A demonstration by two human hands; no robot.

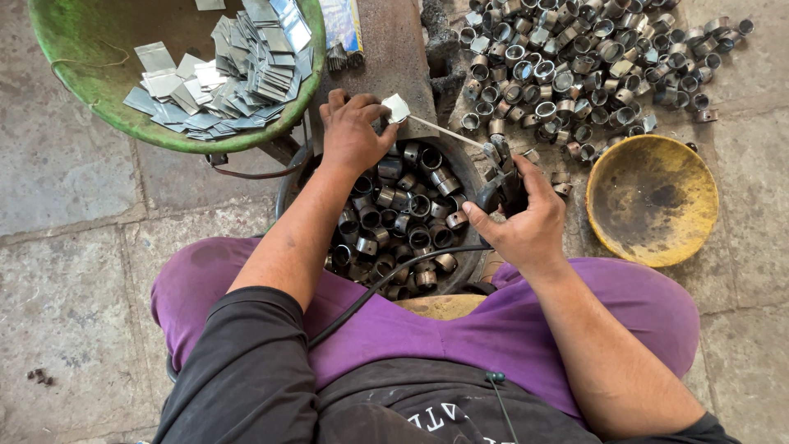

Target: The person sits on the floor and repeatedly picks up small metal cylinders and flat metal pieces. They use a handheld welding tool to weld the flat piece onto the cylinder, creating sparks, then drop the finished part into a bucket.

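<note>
Left hand: I see my left hand (352,131) up on the dark anvil block (386,57), its fingers (380,119) pinched narrow on a small flat metal piece (398,107).
Metal piece: it sits at the near edge of the block, just above the bowl of rings, with the tip of a thin rod touching it.
Right hand: my right hand (526,218) is wrapped tight round the dark electrode holder (500,177), fingers closed on its handle.
Rod: the thin pale rod (448,131) runs from the holder's clamp up and left to the metal piece.
Cable: a black cable (386,284) leaves the holder and crosses my lap over the purple trousers.
Bowl of rings: a dark round bowl (470,177) between my knees is full of short metal rings (407,214).
Loose rings: a big heap of the same rings (583,57) lies on the stone floor to the upper right.
Green basin: a green basin (181,136) at upper left holds a stack of flat cut metal blanks (230,78).
Yellow dish: a worn yellow dish (652,200) stands on the floor just right of my right hand.
</note>
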